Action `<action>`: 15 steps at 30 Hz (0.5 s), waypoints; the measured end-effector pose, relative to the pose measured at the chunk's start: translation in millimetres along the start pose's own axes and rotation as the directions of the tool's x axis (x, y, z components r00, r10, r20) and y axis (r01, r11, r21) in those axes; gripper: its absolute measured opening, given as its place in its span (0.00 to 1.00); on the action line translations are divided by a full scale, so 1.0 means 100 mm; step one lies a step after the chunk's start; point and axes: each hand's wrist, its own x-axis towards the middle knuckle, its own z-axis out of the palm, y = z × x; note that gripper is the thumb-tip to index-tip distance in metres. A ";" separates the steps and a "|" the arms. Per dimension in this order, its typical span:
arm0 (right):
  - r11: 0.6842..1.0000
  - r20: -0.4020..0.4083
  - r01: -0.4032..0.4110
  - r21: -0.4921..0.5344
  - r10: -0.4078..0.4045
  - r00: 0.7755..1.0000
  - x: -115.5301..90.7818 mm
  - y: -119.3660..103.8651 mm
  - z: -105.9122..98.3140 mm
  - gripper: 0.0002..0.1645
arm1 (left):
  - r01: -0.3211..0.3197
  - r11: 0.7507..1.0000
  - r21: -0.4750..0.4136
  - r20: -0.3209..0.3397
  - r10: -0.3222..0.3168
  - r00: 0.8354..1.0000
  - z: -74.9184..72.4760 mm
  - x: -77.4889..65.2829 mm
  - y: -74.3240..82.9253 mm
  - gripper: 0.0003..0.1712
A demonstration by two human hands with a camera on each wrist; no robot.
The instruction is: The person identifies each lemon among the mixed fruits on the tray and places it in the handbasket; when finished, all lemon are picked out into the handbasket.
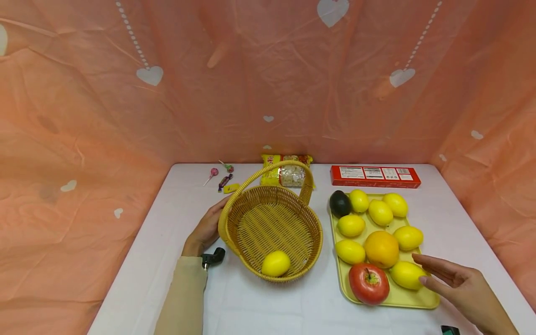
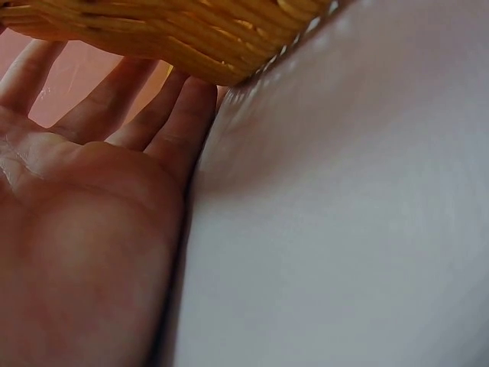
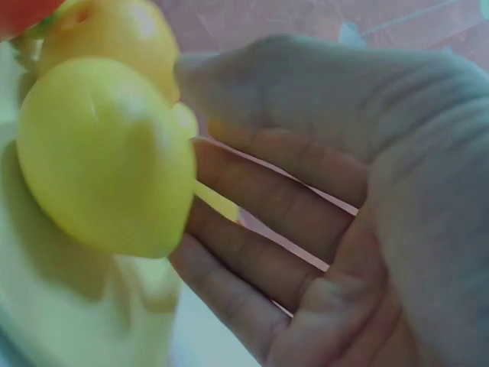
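My left hand (image 1: pixel 208 223) rests straight-fingered against the basket (image 1: pixel 272 228) at centre and my right hand (image 1: pixel 462 284), part open and gripping nothing, is at the lemon (image 1: pixel 407 275) lower right in the frame, so I should pinch its middle evenly without nudging the apple (image 1: pixel 368 289).

"Head view?"
"High at the table's (image 1: pixel 251 307) six o'clock, facing twelve and down."
"Wrist views?"
"Close (very): left shares the basket (image 1: pixel 272 225) with head, right the four-o'clock lemon (image 1: pixel 407 275)."
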 end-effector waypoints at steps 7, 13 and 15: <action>0.999 0.044 -0.014 0.040 0.013 0.999 -0.01 0.05 0.13 0.29 | 0.001 1.000 0.000 -0.001 -0.001 1.000 -0.01 0.01 0.00 0.29; 0.991 0.133 -0.137 -0.011 0.137 0.982 -0.02 0.00 0.11 0.37 | -0.007 1.000 0.006 0.006 0.007 1.000 -0.02 0.01 -0.02 0.30; 0.989 0.133 -0.146 -0.006 0.145 0.980 -0.03 -0.01 0.11 0.37 | -0.011 1.000 0.005 0.008 0.011 1.000 -0.02 0.01 -0.03 0.30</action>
